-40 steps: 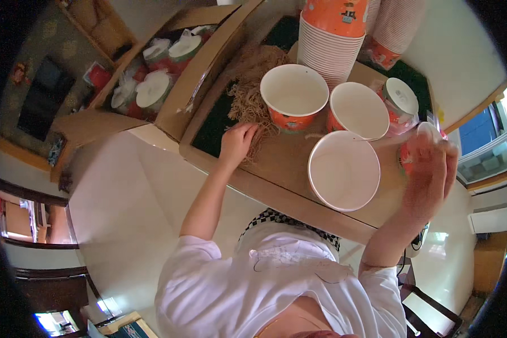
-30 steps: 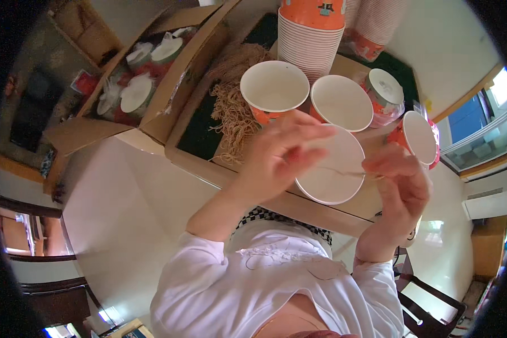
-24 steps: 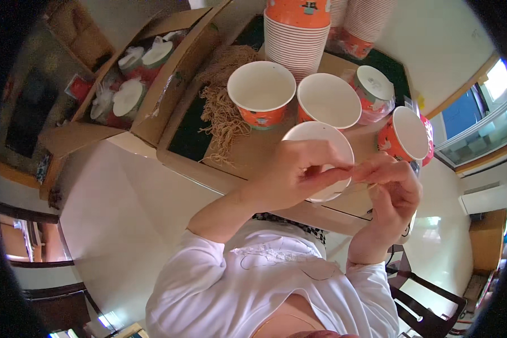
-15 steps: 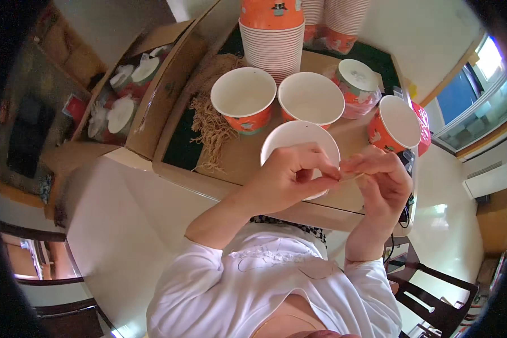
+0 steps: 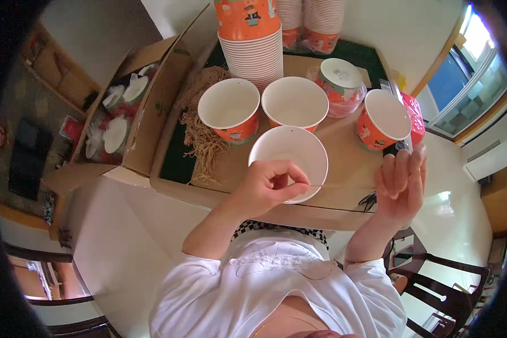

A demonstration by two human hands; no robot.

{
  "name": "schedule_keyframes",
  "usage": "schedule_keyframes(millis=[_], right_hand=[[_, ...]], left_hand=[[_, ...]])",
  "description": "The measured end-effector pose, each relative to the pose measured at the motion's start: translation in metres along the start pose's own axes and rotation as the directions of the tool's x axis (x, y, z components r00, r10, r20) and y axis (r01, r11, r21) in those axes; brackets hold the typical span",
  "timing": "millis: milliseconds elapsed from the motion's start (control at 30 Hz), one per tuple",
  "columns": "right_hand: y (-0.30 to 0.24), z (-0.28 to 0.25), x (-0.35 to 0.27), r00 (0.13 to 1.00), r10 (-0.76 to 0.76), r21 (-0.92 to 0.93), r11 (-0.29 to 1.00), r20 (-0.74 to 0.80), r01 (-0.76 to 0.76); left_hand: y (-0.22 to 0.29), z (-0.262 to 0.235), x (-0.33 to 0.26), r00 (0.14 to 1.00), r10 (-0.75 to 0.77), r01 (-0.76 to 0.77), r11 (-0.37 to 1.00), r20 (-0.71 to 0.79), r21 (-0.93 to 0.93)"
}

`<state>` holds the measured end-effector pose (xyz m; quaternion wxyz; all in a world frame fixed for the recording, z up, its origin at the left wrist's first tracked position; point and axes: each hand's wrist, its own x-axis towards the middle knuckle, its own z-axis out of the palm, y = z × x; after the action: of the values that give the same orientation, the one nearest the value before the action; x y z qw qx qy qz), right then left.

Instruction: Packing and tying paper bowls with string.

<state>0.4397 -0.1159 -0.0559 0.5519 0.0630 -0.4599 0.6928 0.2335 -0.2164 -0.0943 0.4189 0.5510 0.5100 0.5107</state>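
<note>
Cardboard-covered surface (image 5: 343, 169) is crowded, bare only along our near edge. Orange cup stack (image 5: 252, 39) at back. White bowl (image 5: 288, 160) sits centre-front; our left hand (image 5: 271, 186) pinches something thin over its rim, right hand (image 5: 401, 183) spread, empty, near orange cup (image 5: 382, 119).

A single head-worn fisheye view looks steeply down from close above at the counter (image 5: 343, 169), the person's chest along the lower edge.
</note>
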Motion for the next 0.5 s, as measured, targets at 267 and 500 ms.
schedule_keyframes(millis=[267, 500], right_hand=[[-0.036, -0.035, -0.007, 0.972, -0.169, -0.015, 0.986, -0.165, 0.168], [-0.02, -0.047, -0.014, 0.915, -0.234, -0.906, 0.353, -0.329, -0.236]], left_hand=[[-0.019, -0.02, -0.018, 0.994, -0.101, 0.106, 0.987, -0.052, 0.117], [-0.015, -0.028, -0.02, 0.985, -0.077, 0.105, 0.978, -0.155, 0.182]])
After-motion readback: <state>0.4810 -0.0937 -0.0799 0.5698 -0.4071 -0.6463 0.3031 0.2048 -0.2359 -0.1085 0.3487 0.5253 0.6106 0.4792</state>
